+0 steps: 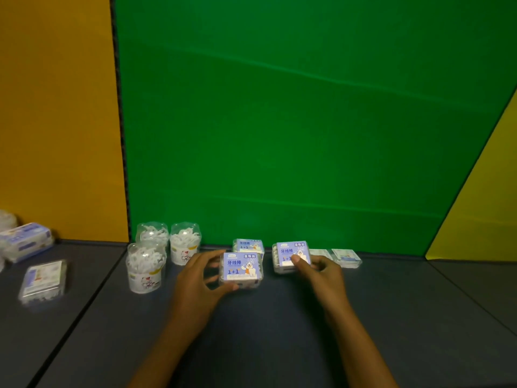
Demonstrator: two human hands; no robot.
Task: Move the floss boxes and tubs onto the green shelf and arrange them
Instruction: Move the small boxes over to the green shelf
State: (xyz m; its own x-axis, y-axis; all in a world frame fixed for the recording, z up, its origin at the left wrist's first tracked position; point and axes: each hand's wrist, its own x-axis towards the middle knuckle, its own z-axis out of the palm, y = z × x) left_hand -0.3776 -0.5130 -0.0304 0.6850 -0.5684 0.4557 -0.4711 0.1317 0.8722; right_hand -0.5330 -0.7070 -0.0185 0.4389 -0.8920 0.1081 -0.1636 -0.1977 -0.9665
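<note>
My left hand (197, 278) grips a blue-labelled floss box (242, 268) on the dark shelf floor in front of the green back wall (279, 135). My right hand (316, 268) holds a second blue floss box (291, 254), thumb on its label. A third blue box (248, 245) stands behind the first. Three clear tubs of floss picks stand to the left: one in front (144, 268), two behind (152, 233) (185, 242). Two flat clear packs (346, 257) (319, 253) lie to the right by the wall.
In the orange-backed section on the left lie a flat clear floss pack (43, 278) and a blue-and-white box (26, 240), with part of another tub (7, 219) at the frame edge. A yellow panel (481, 205) borders the right. The dark floor (265, 331) extends toward me.
</note>
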